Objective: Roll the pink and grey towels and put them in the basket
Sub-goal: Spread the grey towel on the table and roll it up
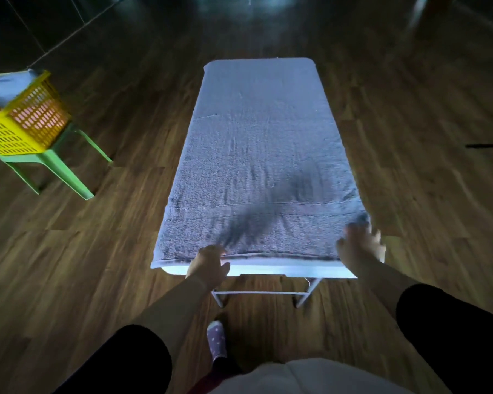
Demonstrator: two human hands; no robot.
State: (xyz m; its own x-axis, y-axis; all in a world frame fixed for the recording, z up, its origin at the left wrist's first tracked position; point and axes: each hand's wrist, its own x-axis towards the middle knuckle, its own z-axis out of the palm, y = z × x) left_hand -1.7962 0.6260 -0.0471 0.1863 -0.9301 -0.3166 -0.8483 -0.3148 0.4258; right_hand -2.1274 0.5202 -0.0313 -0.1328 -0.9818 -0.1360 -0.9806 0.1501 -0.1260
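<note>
A grey towel (256, 155) lies flat and lengthwise over a narrow white table (268, 271), covering nearly all of its top. My left hand (208, 265) grips the towel's near edge left of the middle, fingers curled onto the cloth. My right hand (359, 245) is blurred at the near right corner of the towel, fingers on the cloth. A yellow basket (20, 120) stands at the far left on a green stool (54, 166); something pink shows through its slotted side and a pale cloth sits at its top.
Dark wooden floor surrounds the table on all sides. My foot in a dotted sock (217, 339) stands just in front of the table's metal legs (305, 294). A small dark object (481, 145) lies on the floor at the right.
</note>
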